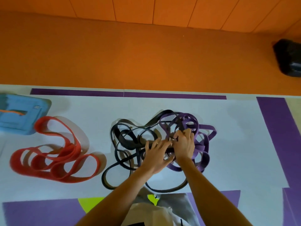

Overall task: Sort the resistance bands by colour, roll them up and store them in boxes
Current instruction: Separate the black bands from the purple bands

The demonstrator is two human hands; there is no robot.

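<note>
A tangled heap of black bands (123,141) and purple bands (203,144) lies in the middle of the white mat. Both my hands rest on the knot where the two colours meet. My left hand (157,154) lies spread over the black strands, fingers apart. My right hand (184,144) has its fingers curled into the purple strands. A separate pile of red bands (53,154) lies loose on the left, apart from the heap.
A light blue box (17,115) sits at the far left edge of the mat. A black object (288,57) stands on the orange floor at the far right. Purple strips border the white mat (236,119). My lap is at the bottom.
</note>
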